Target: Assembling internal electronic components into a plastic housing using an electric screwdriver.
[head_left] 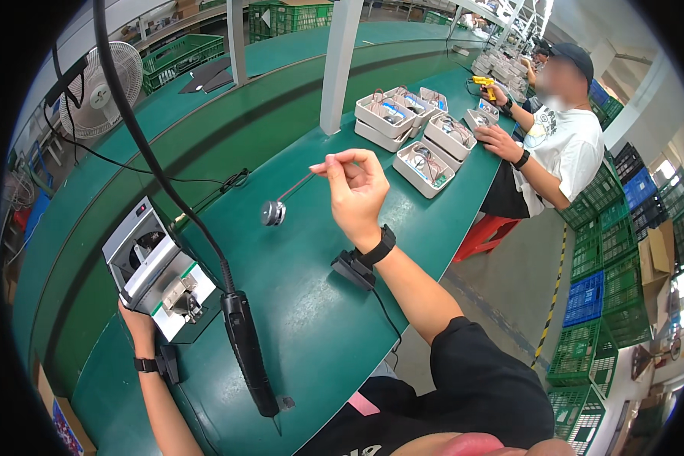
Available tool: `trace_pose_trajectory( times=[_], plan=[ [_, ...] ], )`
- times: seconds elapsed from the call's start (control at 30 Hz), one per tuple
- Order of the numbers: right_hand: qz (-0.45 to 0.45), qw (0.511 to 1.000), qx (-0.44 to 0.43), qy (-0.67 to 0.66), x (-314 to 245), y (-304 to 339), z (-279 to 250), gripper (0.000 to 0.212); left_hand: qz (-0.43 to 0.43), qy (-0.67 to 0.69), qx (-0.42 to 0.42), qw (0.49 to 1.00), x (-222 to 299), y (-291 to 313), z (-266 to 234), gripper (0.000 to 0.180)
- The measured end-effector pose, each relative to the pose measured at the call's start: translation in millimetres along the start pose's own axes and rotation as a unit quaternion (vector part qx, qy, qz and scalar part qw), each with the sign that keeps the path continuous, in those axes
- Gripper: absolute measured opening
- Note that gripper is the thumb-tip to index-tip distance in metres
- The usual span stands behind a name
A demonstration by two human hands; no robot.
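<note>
My right hand (pixel 355 188) is raised over the green bench (pixel 311 319) and pinches the thin wires of a small round grey part (pixel 273 213), which hangs down to the left, just above the bench surface. My left hand (pixel 138 321) reaches up to the lower side of a white and grey tape dispenser machine (pixel 156 273) and touches it from below; most of the hand is hidden by the machine. A black electric screwdriver (pixel 248 353) hangs on its cable in front of me, between both arms.
Several white trays (pixel 422 137) holding wired parts lie farther along the bench, where a seated person in a white shirt (pixel 562 144) works. A white post (pixel 338 64) stands on the bench. A fan (pixel 110 87) is at far left. Green and blue crates (pixel 608 289) are stacked on the right.
</note>
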State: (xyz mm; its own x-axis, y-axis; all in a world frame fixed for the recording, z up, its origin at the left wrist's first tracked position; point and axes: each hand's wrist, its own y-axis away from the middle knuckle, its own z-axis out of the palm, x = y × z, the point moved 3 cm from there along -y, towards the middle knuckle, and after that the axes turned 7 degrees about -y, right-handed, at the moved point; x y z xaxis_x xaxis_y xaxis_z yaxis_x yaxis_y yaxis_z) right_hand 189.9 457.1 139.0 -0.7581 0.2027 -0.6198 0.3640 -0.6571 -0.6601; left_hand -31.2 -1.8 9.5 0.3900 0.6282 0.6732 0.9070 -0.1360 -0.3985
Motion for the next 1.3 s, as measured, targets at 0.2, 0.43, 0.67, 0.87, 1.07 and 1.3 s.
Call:
trace_pose_trajectory(
  times=[0.2, 0.43, 0.67, 0.87, 1.07, 1.3],
  plan=[
    [-0.005, 0.996, 0.016, 0.083, 5, -4, -11, 0.009, 0.004, 0.024, 0.001, 1.000, 7, 1, 1, 0.037],
    [-0.011, 0.996, 0.011, 0.087, 3, -2, -7, 0.009, 0.000, 0.002, 0.002, 1.000, 9, 2, -1, 0.036],
    [-0.017, 0.998, 0.035, -0.041, -8, -6, -3, 0.011, -0.001, -0.007, 0.001, 1.000, 1, 0, 1, 0.034],
    [0.018, 0.998, 0.056, 0.031, 1, -3, -6, 0.012, -0.017, -0.009, 0.009, 1.000, 6, 4, -3, 0.034],
    [-0.100, 0.973, 0.076, 0.192, -5, -11, -24, 0.013, 0.010, -0.001, 0.009, 1.000, 23, 5, 0, 0.035],
    [-0.024, 0.994, 0.067, 0.084, -5, -4, -9, 0.014, 0.008, 0.004, 0.007, 1.000, 25, 6, -1, 0.036]
  ],
)
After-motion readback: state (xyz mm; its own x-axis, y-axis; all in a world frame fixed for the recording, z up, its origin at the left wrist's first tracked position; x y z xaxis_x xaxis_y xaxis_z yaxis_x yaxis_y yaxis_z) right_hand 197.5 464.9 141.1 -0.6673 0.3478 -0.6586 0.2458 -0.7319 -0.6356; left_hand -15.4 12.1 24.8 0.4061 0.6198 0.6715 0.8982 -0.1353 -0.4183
